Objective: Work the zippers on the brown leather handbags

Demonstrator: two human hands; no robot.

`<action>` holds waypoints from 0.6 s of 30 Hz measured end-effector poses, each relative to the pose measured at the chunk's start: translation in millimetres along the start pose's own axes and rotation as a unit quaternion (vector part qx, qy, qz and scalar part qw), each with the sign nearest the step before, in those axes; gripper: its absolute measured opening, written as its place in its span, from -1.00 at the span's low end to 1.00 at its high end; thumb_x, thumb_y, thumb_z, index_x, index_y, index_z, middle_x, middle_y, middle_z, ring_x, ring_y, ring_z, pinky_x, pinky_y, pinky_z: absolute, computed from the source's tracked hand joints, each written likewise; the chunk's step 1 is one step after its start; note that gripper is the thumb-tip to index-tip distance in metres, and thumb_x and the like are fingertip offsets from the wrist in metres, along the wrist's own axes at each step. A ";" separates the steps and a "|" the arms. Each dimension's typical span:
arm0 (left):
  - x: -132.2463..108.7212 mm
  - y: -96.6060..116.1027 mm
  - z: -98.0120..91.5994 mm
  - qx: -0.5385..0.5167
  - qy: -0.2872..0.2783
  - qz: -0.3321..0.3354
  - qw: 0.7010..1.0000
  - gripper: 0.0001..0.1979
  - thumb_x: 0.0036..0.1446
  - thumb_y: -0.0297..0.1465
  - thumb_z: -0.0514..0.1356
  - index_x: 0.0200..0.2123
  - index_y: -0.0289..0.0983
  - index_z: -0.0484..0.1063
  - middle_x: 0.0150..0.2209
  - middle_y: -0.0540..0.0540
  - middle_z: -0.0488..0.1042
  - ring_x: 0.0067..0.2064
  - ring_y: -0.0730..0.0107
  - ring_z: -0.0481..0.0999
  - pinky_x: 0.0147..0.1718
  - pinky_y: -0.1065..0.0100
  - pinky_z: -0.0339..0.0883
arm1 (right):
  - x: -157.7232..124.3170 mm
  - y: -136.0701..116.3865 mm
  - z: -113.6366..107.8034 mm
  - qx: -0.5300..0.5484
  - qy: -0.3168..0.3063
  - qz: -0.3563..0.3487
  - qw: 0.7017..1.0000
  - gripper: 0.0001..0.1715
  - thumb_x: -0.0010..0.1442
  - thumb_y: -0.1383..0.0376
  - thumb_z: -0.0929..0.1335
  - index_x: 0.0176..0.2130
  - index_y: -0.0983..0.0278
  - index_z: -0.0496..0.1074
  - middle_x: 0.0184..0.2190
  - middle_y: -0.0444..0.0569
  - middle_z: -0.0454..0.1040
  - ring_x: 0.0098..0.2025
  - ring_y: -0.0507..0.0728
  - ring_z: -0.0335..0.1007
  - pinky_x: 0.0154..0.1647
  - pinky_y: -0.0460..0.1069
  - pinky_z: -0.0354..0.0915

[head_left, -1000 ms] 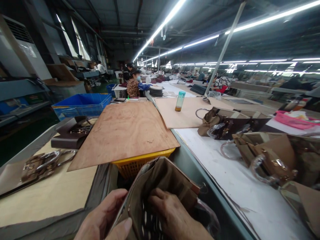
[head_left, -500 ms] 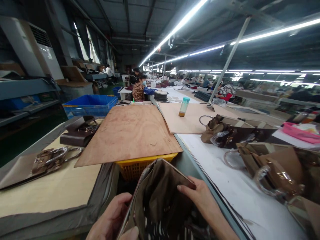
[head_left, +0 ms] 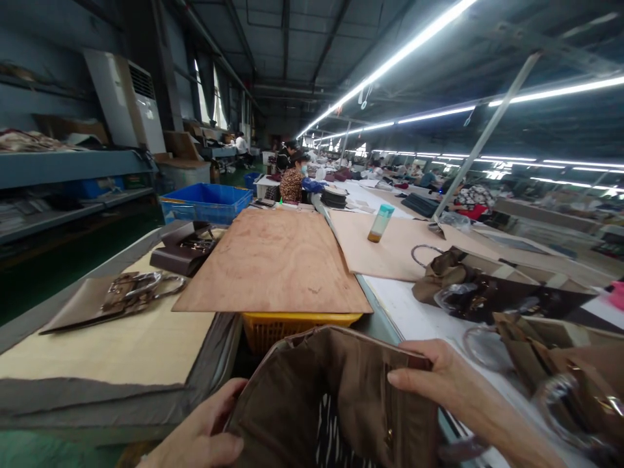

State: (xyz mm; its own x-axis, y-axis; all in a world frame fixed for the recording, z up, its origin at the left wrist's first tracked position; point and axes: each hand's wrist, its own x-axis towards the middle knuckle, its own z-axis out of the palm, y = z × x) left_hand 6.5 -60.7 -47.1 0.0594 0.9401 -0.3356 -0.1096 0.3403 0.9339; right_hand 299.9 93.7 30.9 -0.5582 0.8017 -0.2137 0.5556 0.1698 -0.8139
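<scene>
Long workshop under bright strip lights [head_left: 390, 65]: brown handbag [head_left: 292, 396] spread between two hands

The left hand [head_left: 202, 426] pinches the bag's left rim, thumb on the near side and fingers behind the edge. The right hand [head_left: 439, 377] clasps the opposite rim, its thumb against the lining [head_left: 358, 390]. Between them the mouth gapes upward, low in the view, showing a zipper pull [head_left: 389, 437] on the right inner wall and a black-and-white pattern deeper down.

Just beyond the bag is a yellow plastic crate [head_left: 302, 330], with a plywood board [head_left: 277, 263] lying over it. To the right, a row of handbags [head_left: 487, 286] with plastic-wrapped handles stands along the white tabletop [head_left: 390, 300]; farther back, a teal-capped bottle [head_left: 381, 223] stands on a tan sheet [head_left: 353, 260]. To the left, a flat bag piece [head_left: 88, 302] and a dark brown bag piece [head_left: 180, 257] lie on a cream sheet [head_left: 156, 351]. A blue plastic tub [head_left: 207, 201] sits behind those, and past the plywood a co-worker in a spotted top [head_left: 291, 186] is seated by the tables.
</scene>
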 end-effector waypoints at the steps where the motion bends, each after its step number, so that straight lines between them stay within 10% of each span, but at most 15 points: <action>1: 2.5 0.1 -1.2 0.033 0.017 -0.001 0.999 -0.37 -0.26 -0.42 0.11 0.01 -0.29 0.17 -0.01 -0.14 0.35 0.03 0.11 0.30 0.01 0.21 0.18 | -1.2 0.6 4.2 0.019 -0.017 0.004 1.000 -0.79 -0.04 0.20 0.37 -0.50 0.32 0.44 -0.61 -0.16 0.41 -0.53 0.04 0.25 -0.56 -0.12 0.07; 7: 18.0 28.7 18.2 0.265 0.176 0.157 0.935 -0.41 -0.11 -0.48 0.08 0.08 -0.26 0.12 0.11 -0.15 0.20 0.11 0.21 0.20 0.13 0.20 0.00 | -8.9 -8.8 18.8 0.048 -0.044 0.023 0.998 -0.74 -0.03 0.16 0.36 -0.43 0.32 0.47 -0.54 -0.11 0.46 -0.47 0.07 0.30 -0.49 -0.11 0.13; 12: 37.9 62.2 46.6 0.334 0.084 0.320 0.883 -0.56 -0.10 -0.57 0.13 -0.09 -0.18 0.31 0.00 -0.03 0.31 0.04 0.35 0.27 0.05 0.38 0.11 | -12.6 -5.9 28.6 0.070 -0.073 0.043 0.994 -0.67 -0.10 0.08 0.39 -0.52 0.32 0.40 -0.68 -0.19 0.29 -0.59 -0.01 0.15 -0.59 -0.14 0.03; 18: 71.3 54.5 48.4 0.337 0.028 0.374 0.864 -0.72 -0.10 -0.64 0.14 -0.30 -0.20 0.36 -0.04 0.02 0.31 -0.01 0.43 0.30 0.00 0.45 0.15 | -12.3 3.0 26.0 0.089 -0.089 0.035 0.991 -0.62 -0.08 0.05 0.38 -0.53 0.34 0.35 -0.67 -0.22 0.15 -0.58 -0.04 0.02 -0.59 -0.13 -0.07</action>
State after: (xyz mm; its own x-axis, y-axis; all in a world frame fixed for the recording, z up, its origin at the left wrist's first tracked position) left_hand 52.8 24.0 -14.2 0.1722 0.8984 0.4041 0.5073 -0.4325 0.7454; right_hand 292.5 69.5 17.1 -0.6303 0.6917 -0.3524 0.4882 0.0003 -0.8727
